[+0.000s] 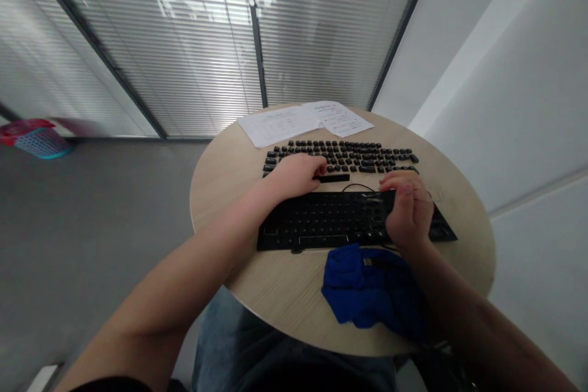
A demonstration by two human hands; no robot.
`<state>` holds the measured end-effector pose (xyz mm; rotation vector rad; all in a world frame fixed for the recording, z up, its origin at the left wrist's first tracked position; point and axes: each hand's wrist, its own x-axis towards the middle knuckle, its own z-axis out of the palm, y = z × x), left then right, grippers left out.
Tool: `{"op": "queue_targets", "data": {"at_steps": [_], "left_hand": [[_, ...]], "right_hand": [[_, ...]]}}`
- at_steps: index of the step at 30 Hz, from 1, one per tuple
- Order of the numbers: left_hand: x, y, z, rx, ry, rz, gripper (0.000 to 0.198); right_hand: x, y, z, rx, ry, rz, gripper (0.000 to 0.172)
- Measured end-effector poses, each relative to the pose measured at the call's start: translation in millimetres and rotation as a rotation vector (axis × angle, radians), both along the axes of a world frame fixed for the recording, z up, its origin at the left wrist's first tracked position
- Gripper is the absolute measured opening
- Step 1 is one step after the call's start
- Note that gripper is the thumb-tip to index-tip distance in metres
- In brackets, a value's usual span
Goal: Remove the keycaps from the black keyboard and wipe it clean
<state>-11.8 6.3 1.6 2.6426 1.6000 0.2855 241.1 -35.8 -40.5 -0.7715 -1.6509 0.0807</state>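
Observation:
A black keyboard base (331, 217) lies on the round table with its keycaps off. Beyond it, rows of loose black keycaps (340, 153) are laid out in keyboard order. My left hand (296, 176) is curled beside the left end of a long black space bar keycap (334, 178); whatever its fingertips pinch is hidden. Over the right part of the base, my right hand (410, 208) is closed, thumb against the fingers. Thin pale lines show beside it, but what it holds is unclear. A crumpled blue cloth (367, 294) sits in front of the base, by my right wrist.
Printed paper sheets (285, 125) lie at the table's far edge. A thin black cable (358, 185) curves behind the base. The round wooden table (271, 285) stands near a white wall and glass with blinds. A red and blue basket (43, 139) is on the floor at left.

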Motion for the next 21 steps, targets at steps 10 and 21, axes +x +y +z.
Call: {"op": "queue_targets", "data": {"at_steps": [10, 21], "left_hand": [[-27, -29, -9.3, 0.205, -0.46, -0.236, 0.01], [-20, -37, -11.7, 0.441, -0.445, -0.454, 0.015]], "right_hand": [[3, 7, 36.5, -0.16, -0.419, -0.053, 0.028], [-18, 45, 76.1, -0.757, -0.804, 0.352, 0.039]]}}
